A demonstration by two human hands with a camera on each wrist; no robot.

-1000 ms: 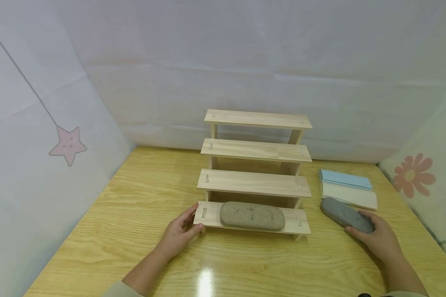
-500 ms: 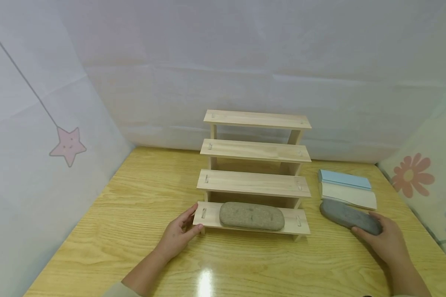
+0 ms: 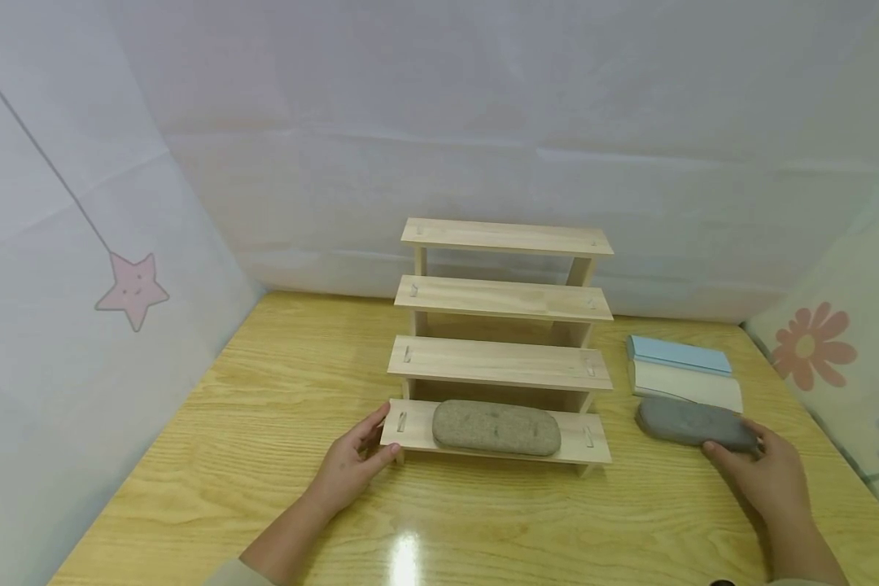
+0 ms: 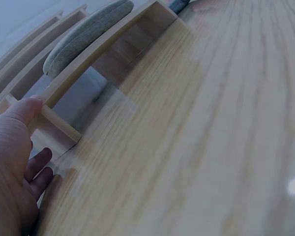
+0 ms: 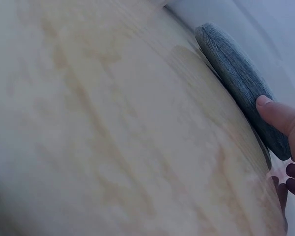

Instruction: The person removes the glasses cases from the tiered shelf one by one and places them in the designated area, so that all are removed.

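A stepped wooden display rack [image 3: 501, 362] with several shelves stands mid-table. On its lowest shelf lies a beige-green fabric glasses case [image 3: 496, 427], lengthwise. My left hand [image 3: 346, 468] grips the left end of that shelf, thumb at the front corner, as the left wrist view also shows. To the right of the rack, my right hand [image 3: 767, 472] pinches the right end of a dark grey glasses case [image 3: 684, 422] between thumb and fingers. In the right wrist view the thumb presses the side of the grey case [image 5: 231, 64]; its underside is at or just above the table.
Behind the grey case lie a cream case [image 3: 684, 384] and a light blue case [image 3: 681, 355], side by side. A wood-grain table [image 3: 300, 366] bears everything. Pale cloth walls [image 3: 483, 106] close off the back and both sides.
My right hand has shifted slightly right, and the grey glasses case has turned from a slant to nearly level with the shelves, close to the cream case. My left hand has stayed on the shelf.
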